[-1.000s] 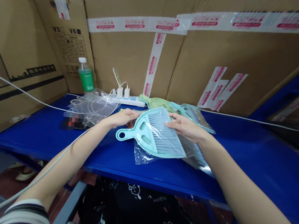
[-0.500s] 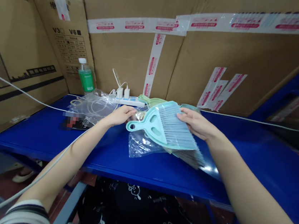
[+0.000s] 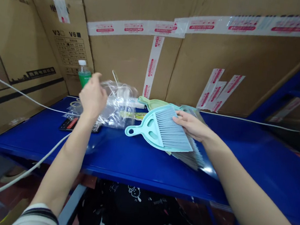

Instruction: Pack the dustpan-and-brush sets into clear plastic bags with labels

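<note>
My right hand grips the bristle end of a turquoise hand brush and dustpan, nested together with the handle pointing left. Grey-blue bristles face up. Under it lie more bristles, mostly covered. My left hand is raised to the left, its fingers curled, with a crumpled clear plastic bag trailing from it. A pale green dustpan shows behind the turquoise set.
On the blue table, a dark phone lies at the left beside other clear plastic. A green-labelled bottle and a white power strip stand near the cardboard. A white cable crosses behind my left arm.
My left hand has moved left and up from the turquoise set, pulling the clear bag out from around it. My right hand keeps its hold, with the set nearly still.
</note>
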The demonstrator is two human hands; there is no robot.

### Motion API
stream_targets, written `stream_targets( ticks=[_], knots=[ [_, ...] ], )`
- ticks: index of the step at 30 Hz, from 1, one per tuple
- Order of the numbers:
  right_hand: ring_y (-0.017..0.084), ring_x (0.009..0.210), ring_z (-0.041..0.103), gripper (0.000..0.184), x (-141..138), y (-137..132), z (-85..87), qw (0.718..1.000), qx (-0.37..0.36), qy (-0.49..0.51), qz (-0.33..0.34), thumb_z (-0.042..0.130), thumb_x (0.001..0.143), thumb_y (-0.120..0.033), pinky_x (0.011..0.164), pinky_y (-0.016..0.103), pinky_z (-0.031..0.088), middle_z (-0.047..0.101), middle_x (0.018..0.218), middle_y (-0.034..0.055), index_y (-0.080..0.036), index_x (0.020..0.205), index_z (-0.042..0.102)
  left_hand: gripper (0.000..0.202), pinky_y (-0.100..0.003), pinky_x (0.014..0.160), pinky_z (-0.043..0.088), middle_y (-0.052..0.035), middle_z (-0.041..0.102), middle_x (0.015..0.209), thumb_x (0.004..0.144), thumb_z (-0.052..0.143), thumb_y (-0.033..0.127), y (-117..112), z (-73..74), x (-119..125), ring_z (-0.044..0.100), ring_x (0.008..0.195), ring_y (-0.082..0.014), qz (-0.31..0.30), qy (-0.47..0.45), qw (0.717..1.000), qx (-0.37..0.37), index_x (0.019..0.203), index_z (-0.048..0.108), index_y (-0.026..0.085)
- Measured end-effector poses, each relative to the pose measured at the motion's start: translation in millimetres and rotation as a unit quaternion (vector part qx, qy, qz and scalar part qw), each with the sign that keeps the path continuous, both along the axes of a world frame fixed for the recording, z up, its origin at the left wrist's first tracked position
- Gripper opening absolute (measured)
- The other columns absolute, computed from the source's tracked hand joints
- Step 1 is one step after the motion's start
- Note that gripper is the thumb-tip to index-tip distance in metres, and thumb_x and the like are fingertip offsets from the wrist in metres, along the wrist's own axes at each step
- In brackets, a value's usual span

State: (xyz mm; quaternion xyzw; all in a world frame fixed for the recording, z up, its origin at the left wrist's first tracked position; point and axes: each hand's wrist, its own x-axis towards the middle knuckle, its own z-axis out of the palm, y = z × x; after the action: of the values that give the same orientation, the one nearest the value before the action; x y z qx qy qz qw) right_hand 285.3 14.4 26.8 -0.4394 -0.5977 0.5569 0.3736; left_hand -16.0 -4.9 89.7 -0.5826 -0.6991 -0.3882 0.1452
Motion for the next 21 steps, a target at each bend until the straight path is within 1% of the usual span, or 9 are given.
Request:
stream_targets(
  ticks=[1,4,6,7,10,13,15,18,21],
  knots=[
    [0.017,0.088,0.070,0.008,-1.1,-0.2,-0.5,1.000,0.001,0.001,0.003,0.057,0.088,-0.020,0.089,0.035,0.054,0.073,0.092,0.0040,-0.021,0.095,0.058,0.055,-0.049,0.093,0.048,-0.0149,0.055,0.125,0.082,0.044,0.003,-1.8,4.3,-5.0,0.058,0.111,-0.0325,0.057,-0.011,0.998,0.033,0.134,0.044,0.020],
    [0.017,0.088,0.069,0.008,-3.3,-0.7,-2.7,1.000,-0.006,0.001,0.013,0.059,0.087,-0.019,0.089,0.035,0.054,0.073,0.094,0.0044,-0.020,0.095,0.058,0.081,-0.056,0.095,0.049,-0.0186,0.041,0.138,0.073,0.043,-0.007,-4.8,11.2,-19.2,0.055,0.118,-0.0340,0.152,-0.031,0.987,0.049,0.148,0.021,0.015],
    [0.017,0.088,0.069,0.008,-4.3,-0.9,-4.4,1.000,-0.010,0.002,0.023,0.059,0.087,-0.020,0.089,0.036,0.054,0.073,0.094,0.0046,-0.021,0.094,0.058,0.089,-0.058,0.096,0.048,-0.0202,0.031,0.147,0.073,0.044,-0.008,-5.2,11.0,-26.9,0.045,0.128,-0.0374,0.165,-0.026,0.985,0.033,0.151,0.010,0.015],
    [0.018,0.088,0.069,0.008,-4.7,-1.1,-5.1,1.000,-0.011,0.002,0.027,0.059,0.087,-0.020,0.089,0.037,0.054,0.073,0.093,0.0046,-0.021,0.094,0.058,0.087,-0.059,0.097,0.047,-0.0193,0.027,0.150,0.075,0.045,-0.007,-5.0,9.8,-29.8,0.039,0.133,-0.0390,0.161,-0.021,0.986,0.021,0.151,0.011,0.018],
    [0.017,0.087,0.070,0.010,-6.3,-1.8,-6.0,1.000,-0.012,-0.003,0.029,0.058,0.087,-0.018,0.090,0.038,0.054,0.073,0.092,0.0041,-0.020,0.097,0.058,0.072,-0.061,0.096,0.046,-0.0181,0.018,0.156,0.082,0.045,-0.002,-2.6,3.4,-33.6,0.035,0.134,-0.0424,0.150,0.004,0.988,-0.032,0.148,0.028,0.021],
    [0.017,0.085,0.070,0.011,-8.4,-2.7,-5.4,1.000,-0.019,-0.005,0.019,0.057,0.088,-0.016,0.090,0.037,0.054,0.073,0.091,0.0038,-0.020,0.098,0.058,0.050,-0.063,0.099,0.041,-0.0210,0.016,0.156,0.083,0.043,0.000,2.4,-6.2,-30.5,0.037,0.132,-0.0437,0.147,0.037,0.986,-0.066,0.130,0.054,0.013],
    [0.016,0.084,0.070,0.011,-9.7,-3.1,-4.8,1.000,-0.029,-0.005,0.008,0.056,0.088,-0.015,0.090,0.036,0.054,0.073,0.091,0.0039,-0.020,0.097,0.057,0.040,-0.064,0.102,0.036,-0.0191,0.026,0.154,0.083,0.042,0.003,6.4,-14.0,-26.9,0.035,0.133,-0.0428,0.133,0.082,0.985,-0.077,0.114,0.065,0.011],
    [0.016,0.085,0.070,0.010,-11.0,-3.4,-4.2,0.999,-0.038,-0.005,-0.001,0.056,0.087,-0.013,0.091,0.037,0.053,0.073,0.090,0.0041,-0.020,0.095,0.056,0.036,-0.068,0.109,0.024,-0.0195,0.043,0.144,0.080,0.042,0.004,11.3,-25.0,-22.2,0.031,0.137,-0.0410,0.095,0.175,0.975,-0.103,0.102,0.070,0.010],
    [0.016,0.083,0.070,0.009,-11.5,-3.0,-4.4,0.999,-0.035,0.000,-0.003,0.056,0.088,-0.013,0.090,0.036,0.053,0.074,0.088,0.0032,-0.020,0.093,0.056,0.038,-0.071,0.111,0.010,-0.0150,0.045,0.144,0.078,0.042,0.006,12.5,-31.0,-18.0,0.021,0.142,-0.0396,0.065,0.204,0.972,-0.100,0.099,0.072,0.013]
  ],
)
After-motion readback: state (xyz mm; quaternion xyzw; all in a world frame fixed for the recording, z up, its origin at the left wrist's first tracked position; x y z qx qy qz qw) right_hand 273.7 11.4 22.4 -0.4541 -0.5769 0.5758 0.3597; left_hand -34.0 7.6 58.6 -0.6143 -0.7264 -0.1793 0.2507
